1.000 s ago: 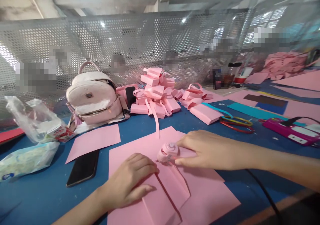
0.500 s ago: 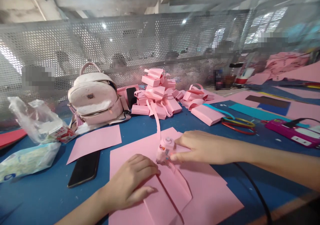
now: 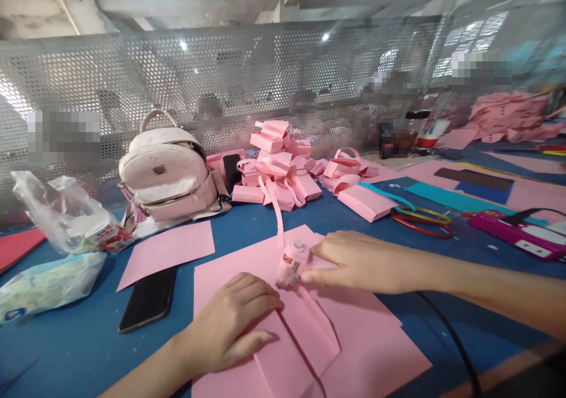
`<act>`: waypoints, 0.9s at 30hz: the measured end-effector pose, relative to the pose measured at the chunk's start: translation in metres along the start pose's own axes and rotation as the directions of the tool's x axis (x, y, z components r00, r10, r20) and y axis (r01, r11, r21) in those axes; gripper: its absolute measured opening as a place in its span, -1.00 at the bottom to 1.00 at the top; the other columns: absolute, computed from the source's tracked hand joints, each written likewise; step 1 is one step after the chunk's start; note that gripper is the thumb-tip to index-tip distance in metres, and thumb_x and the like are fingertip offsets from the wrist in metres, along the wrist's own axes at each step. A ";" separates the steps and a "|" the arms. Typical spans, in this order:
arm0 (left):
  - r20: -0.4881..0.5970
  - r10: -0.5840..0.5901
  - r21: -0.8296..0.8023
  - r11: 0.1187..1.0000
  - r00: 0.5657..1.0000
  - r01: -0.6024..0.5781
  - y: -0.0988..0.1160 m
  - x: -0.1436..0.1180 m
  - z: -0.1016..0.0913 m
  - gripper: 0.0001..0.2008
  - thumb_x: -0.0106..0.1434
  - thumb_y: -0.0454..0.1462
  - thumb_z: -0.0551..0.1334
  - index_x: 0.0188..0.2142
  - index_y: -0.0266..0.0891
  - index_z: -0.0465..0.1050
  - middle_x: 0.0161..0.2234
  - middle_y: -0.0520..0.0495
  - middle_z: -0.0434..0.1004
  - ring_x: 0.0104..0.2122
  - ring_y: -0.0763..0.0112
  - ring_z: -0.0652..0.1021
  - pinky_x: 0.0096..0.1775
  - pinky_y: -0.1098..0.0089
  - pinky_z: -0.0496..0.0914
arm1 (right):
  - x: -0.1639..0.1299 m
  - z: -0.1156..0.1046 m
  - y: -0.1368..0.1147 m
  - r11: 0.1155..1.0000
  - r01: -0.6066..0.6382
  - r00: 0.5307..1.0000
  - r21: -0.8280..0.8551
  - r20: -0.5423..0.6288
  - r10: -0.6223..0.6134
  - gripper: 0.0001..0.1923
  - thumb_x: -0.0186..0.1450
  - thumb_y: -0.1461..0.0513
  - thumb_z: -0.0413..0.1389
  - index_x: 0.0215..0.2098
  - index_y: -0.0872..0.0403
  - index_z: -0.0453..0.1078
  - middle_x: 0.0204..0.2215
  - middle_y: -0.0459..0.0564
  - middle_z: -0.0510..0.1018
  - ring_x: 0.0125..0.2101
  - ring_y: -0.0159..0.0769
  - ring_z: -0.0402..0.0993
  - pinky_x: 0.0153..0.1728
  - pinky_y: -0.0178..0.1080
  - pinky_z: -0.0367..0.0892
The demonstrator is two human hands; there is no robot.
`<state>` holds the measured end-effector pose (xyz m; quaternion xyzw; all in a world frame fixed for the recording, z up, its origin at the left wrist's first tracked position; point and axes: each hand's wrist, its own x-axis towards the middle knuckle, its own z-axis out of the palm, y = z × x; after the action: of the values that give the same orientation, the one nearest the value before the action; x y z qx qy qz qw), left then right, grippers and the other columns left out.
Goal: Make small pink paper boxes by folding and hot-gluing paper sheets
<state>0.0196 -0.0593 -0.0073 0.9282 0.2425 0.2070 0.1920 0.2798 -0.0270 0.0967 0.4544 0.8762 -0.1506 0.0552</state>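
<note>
My right hand (image 3: 354, 262) is closed around a pink glue gun (image 3: 292, 261), whose tip points down at the folded pink paper (image 3: 283, 351). A black cord (image 3: 446, 324) runs out beneath my right forearm. My left hand (image 3: 236, 321) lies palm down over the left part of the folded paper, fingers laid on it and thumb apart. The folded piece has a raised flap (image 3: 325, 321) on its right side. Under it are flat pink sheets (image 3: 375, 351). Whether the glue gun's tip touches the paper is hard to make out.
Behind the sheets stands a heap of folded pink paper pieces (image 3: 276, 168). A light pink backpack (image 3: 165, 171), a plastic bag (image 3: 48, 209) and a black phone (image 3: 148, 301) lie to the left. A magenta power strip (image 3: 515, 236) and coloured loops (image 3: 424, 221) are at right.
Both hands and the glue gun stay almost in place. At the far right, a pink sheet near another person has shifted away from where it was.
</note>
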 end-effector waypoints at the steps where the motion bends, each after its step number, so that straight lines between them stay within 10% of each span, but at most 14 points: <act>1: -0.001 0.001 0.001 1.000 1.000 -0.001 0.000 0.000 0.000 -0.60 0.49 -0.04 0.00 0.11 -0.21 0.37 -0.01 -0.18 0.55 -0.02 0.16 0.49 0.06 0.18 0.33 | -0.001 0.000 0.000 1.000 0.004 1.000 0.009 -0.002 -0.004 -0.47 0.40 -0.07 -0.09 -0.35 0.08 0.54 -0.40 0.11 0.61 -0.33 0.03 0.54 -0.33 -0.14 0.27; 27: -0.024 -0.033 0.027 0.999 0.999 0.034 0.002 0.000 0.000 -0.50 0.49 0.03 -0.08 0.07 -0.20 0.45 -0.04 -0.21 0.45 -0.09 0.15 0.46 -0.03 0.18 0.35 | -0.003 -0.001 -0.001 1.000 0.005 1.000 0.014 -0.009 -0.005 -0.46 0.42 -0.09 -0.09 -0.32 0.08 0.56 -0.38 0.12 0.61 -0.31 0.02 0.54 -0.33 -0.13 0.26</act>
<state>0.0206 -0.0611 -0.0060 0.9240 0.2630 0.2114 0.1797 0.2809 -0.0298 0.0986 0.4533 0.8765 -0.1548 0.0478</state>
